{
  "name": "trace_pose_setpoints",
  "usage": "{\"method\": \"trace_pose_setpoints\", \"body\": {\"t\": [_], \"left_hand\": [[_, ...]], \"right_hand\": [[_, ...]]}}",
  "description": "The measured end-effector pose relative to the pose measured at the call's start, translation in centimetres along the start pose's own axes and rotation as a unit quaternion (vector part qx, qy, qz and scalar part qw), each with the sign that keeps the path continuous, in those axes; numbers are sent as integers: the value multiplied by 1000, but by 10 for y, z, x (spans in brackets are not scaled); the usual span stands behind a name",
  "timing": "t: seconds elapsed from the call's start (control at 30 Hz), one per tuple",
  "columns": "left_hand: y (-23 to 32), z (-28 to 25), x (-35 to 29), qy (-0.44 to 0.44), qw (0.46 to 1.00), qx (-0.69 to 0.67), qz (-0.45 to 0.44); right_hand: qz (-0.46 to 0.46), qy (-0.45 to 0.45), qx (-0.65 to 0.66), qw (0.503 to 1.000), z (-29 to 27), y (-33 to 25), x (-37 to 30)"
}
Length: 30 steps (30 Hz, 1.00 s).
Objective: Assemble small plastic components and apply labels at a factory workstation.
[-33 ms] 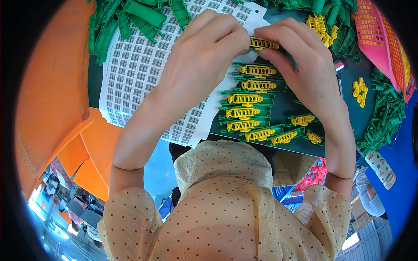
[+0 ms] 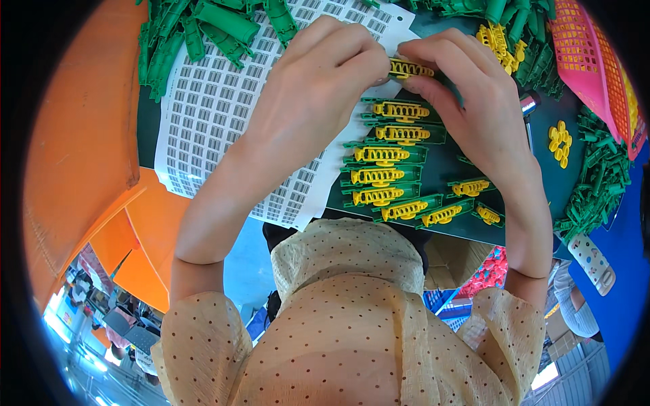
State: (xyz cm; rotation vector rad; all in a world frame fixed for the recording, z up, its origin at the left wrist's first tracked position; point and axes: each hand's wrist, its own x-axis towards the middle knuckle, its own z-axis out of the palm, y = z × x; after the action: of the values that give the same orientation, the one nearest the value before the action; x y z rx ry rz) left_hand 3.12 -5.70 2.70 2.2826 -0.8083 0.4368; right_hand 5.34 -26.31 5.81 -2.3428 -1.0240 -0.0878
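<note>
My left hand (image 2: 325, 81) is closed, its fingertips at the left end of a green plastic piece with a yellow slotted insert (image 2: 410, 69). From the other side my right hand (image 2: 467, 88) pinches the same piece between thumb and fingers. My fingers cover both its ends. Below it, a column of similar green pieces with yellow inserts (image 2: 382, 155) lies on the dark green table, several more fanning out toward the near edge. Under my left forearm spreads a white sheet of small dark-printed labels (image 2: 203, 122).
Loose green shells (image 2: 227, 24) are heaped at the far left, partly over the sheet. Yellow inserts (image 2: 497, 44) and more green parts lie at the far right. A pink basket (image 2: 589, 61) stands there, near small yellow pieces (image 2: 560, 143) and a green pile (image 2: 596, 183).
</note>
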Motion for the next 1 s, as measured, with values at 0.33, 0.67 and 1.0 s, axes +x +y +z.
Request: {"method": "trace_pose_setpoints", "body": {"t": [0.33,0.67,1.0], "left_hand": [[-2,3,-2,15,1000,-20,-11],[3,-1,3,-18,999,-24,-29],[3,-2,-3,6,999,-43,-24]], "right_hand": [[58,-42,0,997,-7,-6,6],[41,-70,-88,993,-11,-18,14],[34,-4,-19,999,4,-4,-1]]}}
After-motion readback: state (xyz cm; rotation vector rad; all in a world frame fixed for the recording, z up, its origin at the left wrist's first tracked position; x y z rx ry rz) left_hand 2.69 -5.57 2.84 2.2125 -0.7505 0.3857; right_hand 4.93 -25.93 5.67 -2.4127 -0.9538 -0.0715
